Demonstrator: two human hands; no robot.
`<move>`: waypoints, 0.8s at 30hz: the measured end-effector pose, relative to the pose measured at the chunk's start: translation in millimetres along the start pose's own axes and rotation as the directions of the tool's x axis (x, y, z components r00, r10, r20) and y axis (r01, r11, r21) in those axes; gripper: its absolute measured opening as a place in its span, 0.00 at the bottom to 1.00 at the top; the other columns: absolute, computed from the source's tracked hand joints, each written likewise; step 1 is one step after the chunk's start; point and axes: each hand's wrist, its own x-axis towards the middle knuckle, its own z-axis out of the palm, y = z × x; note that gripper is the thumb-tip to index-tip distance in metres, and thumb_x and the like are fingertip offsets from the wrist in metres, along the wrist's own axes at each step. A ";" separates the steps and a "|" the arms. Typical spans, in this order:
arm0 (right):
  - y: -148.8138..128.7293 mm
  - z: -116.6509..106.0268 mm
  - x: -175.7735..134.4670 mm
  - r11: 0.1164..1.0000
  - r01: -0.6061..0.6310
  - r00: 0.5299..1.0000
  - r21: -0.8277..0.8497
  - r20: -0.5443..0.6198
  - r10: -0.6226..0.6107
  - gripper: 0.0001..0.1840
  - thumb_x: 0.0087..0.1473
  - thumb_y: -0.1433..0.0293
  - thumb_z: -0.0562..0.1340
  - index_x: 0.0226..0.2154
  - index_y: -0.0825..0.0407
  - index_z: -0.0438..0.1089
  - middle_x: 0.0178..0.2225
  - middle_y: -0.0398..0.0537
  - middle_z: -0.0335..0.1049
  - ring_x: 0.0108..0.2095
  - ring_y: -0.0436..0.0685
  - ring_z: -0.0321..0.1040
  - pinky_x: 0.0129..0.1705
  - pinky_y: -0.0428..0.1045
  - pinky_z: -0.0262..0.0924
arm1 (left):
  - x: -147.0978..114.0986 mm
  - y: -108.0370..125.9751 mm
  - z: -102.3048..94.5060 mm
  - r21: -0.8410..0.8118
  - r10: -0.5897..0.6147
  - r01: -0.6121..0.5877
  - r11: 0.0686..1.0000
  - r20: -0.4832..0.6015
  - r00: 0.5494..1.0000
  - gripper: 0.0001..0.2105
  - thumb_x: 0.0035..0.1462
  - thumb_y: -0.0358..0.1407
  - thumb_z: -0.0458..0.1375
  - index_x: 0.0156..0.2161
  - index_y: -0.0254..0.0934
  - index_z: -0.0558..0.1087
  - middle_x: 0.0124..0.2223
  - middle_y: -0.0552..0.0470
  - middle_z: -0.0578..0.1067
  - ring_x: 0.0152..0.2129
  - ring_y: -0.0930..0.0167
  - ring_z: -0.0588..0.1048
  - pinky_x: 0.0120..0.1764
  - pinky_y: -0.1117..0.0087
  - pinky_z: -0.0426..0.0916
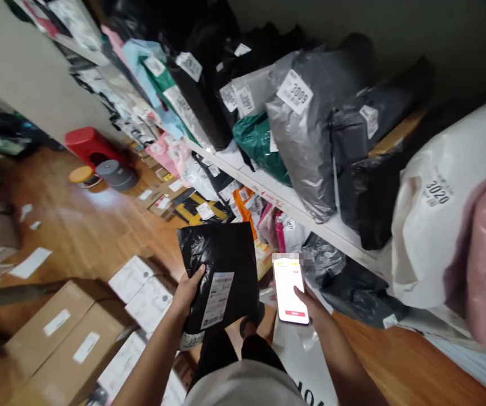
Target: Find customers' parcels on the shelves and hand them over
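My left hand (190, 292) is closed on the left edge of a flat black plastic parcel bag (230, 254), its thumb lying on the front. A white shipping label (217, 300) is stuck on that bag, and part of a number sticker shows at its lower corner. In my right hand (308, 301) is a smartphone (287, 296) with a lit white screen and a red button near the bottom. The thumb rests over the right side of the screen; the other fingers are hidden behind the phone. Bag and phone are held apart, in front of the shelves.
A white shelf (268, 192) runs diagonally, packed with parcels, among them a grey bag (306, 141) marked 3009 and a white bag (420, 208) marked 3020. Cardboard boxes (69, 332) and white marbled boxes (141, 287) stand on the left floor. Farther off are a red stool (86, 144) and a grey stool (116, 173).
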 end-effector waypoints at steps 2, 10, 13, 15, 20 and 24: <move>0.3 42.5 -8.5 0.998 -0.013 0.993 0.067 0.117 0.005 0.31 0.47 0.57 0.67 0.51 0.50 0.64 0.47 0.58 0.75 0.40 0.68 0.76 0.39 0.62 0.68 | -24.6 7.2 -28.7 -0.193 -0.064 0.050 0.980 -0.065 0.996 0.23 0.53 0.48 0.58 0.51 0.38 0.68 0.36 0.48 0.80 0.32 0.64 0.79 0.37 0.63 0.74; 58.8 219.0 -48.5 0.975 -0.055 0.919 0.216 0.394 -0.035 0.35 0.49 0.56 0.66 0.56 0.47 0.57 0.53 0.59 0.70 0.51 0.71 0.69 0.47 0.68 0.64 | -81.0 47.6 -145.6 -0.595 -0.132 0.139 0.791 0.055 0.990 0.28 0.54 0.55 0.52 0.51 0.35 0.71 0.36 0.42 0.80 0.36 0.57 0.79 0.40 0.55 0.74; 87.0 274.6 -68.8 0.975 -0.022 0.896 0.220 0.437 -0.078 0.33 0.51 0.59 0.65 0.57 0.46 0.56 0.54 0.59 0.68 0.49 0.68 0.71 0.49 0.66 0.62 | -93.8 54.1 -195.7 -0.639 -0.075 0.188 0.746 0.201 0.977 0.30 0.52 0.58 0.53 0.50 0.35 0.73 0.38 0.42 0.80 0.40 0.55 0.78 0.43 0.52 0.73; 105.7 303.1 -79.4 0.978 -0.003 0.892 0.210 0.443 -0.092 0.32 0.52 0.62 0.65 0.57 0.46 0.56 0.53 0.57 0.70 0.47 0.66 0.72 0.49 0.65 0.63 | -99.6 56.0 -225.9 -0.652 -0.036 0.197 0.732 0.251 0.967 0.32 0.50 0.59 0.53 0.50 0.36 0.73 0.39 0.43 0.80 0.42 0.54 0.77 0.45 0.51 0.72; 142.3 349.6 -100.2 0.984 0.026 0.904 0.178 0.416 -0.099 0.35 0.49 0.69 0.66 0.58 0.43 0.55 0.49 0.53 0.73 0.45 0.64 0.74 0.47 0.63 0.65 | -109.4 59.3 -280.9 -0.639 0.004 0.152 0.754 0.236 0.972 0.32 0.50 0.59 0.52 0.52 0.38 0.73 0.39 0.44 0.81 0.45 0.53 0.75 0.47 0.50 0.70; 158.4 370.8 -114.7 0.988 0.070 0.907 0.135 0.403 -0.119 0.40 0.43 0.76 0.67 0.58 0.43 0.56 0.48 0.51 0.74 0.46 0.63 0.73 0.47 0.61 0.66 | -114.6 60.7 -306.8 -0.622 0.029 0.160 0.766 0.282 0.959 0.33 0.50 0.60 0.52 0.53 0.40 0.72 0.42 0.44 0.80 0.47 0.51 0.74 0.49 0.48 0.69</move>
